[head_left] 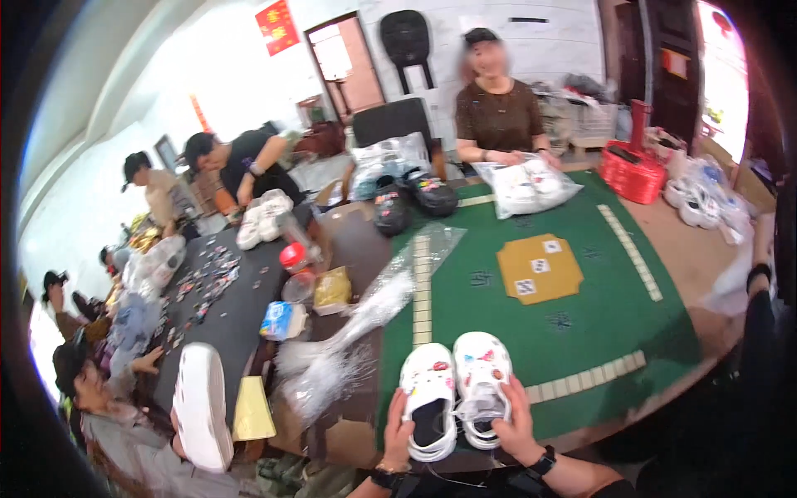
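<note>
At the near edge of the green mat (457, 307), two white clogs stand side by side, toes pointing to the far side: the left clog (427, 378) and the right clog (484, 357), both with coloured charms on their tops. The left hand (397, 436) is part-curled around the left clog's outer side, gripping it near the heel. The right hand (519, 423) grips the right clog the same way, fingers bent along its outer side and thumb by the heel. Something pale and see-through lies in the right clog's mouth; the left clog's inside looks dark.

Rows of pale tiles (589, 378) border the mat, with a yellow panel (564, 282) at its middle. On the far side, a person (505, 112) handles a clear bag (564, 192) with white clogs inside. Dark clogs (432, 195) stand at the mat's far left, and a red basket (633, 170) at its far right.

Left of the mat lie crumpled clear plastic (378, 315), a yellow pack (332, 290) and a blue packet (278, 319). Farther left, small pieces (217, 278) are scattered over a dark table (249, 319). Near left, another white clog (202, 407) is tipped up, sole showing, beside a yellow sheet (253, 411).
</note>
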A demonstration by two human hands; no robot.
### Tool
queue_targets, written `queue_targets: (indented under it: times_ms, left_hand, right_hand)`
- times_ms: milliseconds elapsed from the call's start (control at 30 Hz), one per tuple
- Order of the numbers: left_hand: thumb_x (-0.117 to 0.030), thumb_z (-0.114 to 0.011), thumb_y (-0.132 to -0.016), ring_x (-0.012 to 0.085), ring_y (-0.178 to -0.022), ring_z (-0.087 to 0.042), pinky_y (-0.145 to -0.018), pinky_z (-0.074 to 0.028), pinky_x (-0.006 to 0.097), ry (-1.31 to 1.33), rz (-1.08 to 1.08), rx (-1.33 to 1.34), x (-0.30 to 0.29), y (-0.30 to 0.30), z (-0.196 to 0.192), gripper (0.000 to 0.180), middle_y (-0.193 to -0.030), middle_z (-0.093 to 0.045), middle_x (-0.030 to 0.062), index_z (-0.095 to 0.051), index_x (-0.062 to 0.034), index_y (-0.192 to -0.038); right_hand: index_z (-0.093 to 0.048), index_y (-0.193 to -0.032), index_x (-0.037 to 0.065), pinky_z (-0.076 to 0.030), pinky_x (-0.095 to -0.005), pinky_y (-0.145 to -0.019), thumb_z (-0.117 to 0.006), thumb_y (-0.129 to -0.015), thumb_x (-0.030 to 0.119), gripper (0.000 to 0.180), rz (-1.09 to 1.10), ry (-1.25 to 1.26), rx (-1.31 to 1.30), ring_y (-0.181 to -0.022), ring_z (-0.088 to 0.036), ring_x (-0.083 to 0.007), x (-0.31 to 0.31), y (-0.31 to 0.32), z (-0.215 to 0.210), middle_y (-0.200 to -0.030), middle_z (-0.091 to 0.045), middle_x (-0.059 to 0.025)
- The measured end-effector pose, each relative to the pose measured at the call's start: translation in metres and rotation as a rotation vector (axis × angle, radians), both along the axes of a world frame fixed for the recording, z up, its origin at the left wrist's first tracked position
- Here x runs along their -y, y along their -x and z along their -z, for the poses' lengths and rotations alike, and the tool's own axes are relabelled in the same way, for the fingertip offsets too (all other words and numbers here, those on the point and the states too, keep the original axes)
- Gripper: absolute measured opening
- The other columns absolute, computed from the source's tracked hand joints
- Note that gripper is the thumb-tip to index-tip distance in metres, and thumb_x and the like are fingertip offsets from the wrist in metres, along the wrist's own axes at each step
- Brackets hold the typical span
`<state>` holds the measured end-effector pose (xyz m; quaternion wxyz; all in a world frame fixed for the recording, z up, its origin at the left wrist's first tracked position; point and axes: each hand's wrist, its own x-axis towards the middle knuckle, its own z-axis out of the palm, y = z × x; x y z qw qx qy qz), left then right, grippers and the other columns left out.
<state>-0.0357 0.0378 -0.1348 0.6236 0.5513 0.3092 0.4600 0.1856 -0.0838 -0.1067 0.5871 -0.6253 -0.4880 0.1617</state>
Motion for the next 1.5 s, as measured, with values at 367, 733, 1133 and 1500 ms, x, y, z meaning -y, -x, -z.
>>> queue_targets:
  times_ms: [367, 733, 1133, 1500]
  left_hand:
    - [-0.017, -0.047, -0.089, 0.028, -0.144, -0.026, -0.117, -0.018, 0.038, -0.215, -0.016, -0.145, 0.003, 0.014, -0.002, 0.059, -0.155, -0.028, 0.0175, -0.039, 0.0039, -0.144]
    - [-0.011, -0.067, -0.087, 0.0272, -0.115, -0.058, -0.096, -0.047, 0.036, -0.449, -0.016, -0.636, 0.012, 0.043, -0.093, 0.054, -0.141, -0.047, 0.0145, -0.048, -0.0021, -0.136]
    - [-0.025, -0.071, -0.076, 0.0378, -0.097, -0.06, -0.085, -0.048, 0.045, -0.631, -0.673, -1.47, -0.046, 0.234, -0.102, 0.042, -0.099, -0.065, 0.0187, -0.062, -0.0006, -0.109]
    - [-0.034, -0.08, -0.066, 0.0373, -0.083, -0.066, -0.073, -0.051, 0.047, -0.406, -0.22, -1.871, -0.098, 0.268, -0.088, 0.039, -0.085, -0.068, 0.0182, -0.063, -0.0047, -0.086]
  right_hand:
    - [-0.046, -0.135, 0.0, -0.023, -0.046, -0.115, -0.057, -0.073, 0.009, 0.064, -0.066, 0.002, -0.028, -0.137, -0.032, -0.0407, -0.002, 0.003, 0.0, -0.148, -0.034, -0.025]
    - [-0.042, -0.14, -0.002, -0.024, -0.0411, -0.114, -0.053, -0.076, 0.007, 0.066, -0.15, 0.037, -0.103, -0.139, -0.033, -0.0319, -0.006, -0.014, -0.012, -0.15, -0.034, -0.0201]
    - [-0.056, -0.126, 0.007, -0.043, -0.0447, -0.079, -0.074, -0.071, 0.015, 0.058, -0.322, 0.182, 0.71, -0.093, -0.056, -0.0343, -0.012, 0.023, -0.11, -0.105, -0.057, -0.0138]
    - [-0.067, -0.094, 0.011, -0.051, -0.0414, -0.058, -0.067, -0.075, 0.015, 0.019, -0.314, 0.182, 0.87, -0.068, -0.062, -0.0303, -0.039, 0.028, -0.068, -0.084, -0.054, -0.0141]
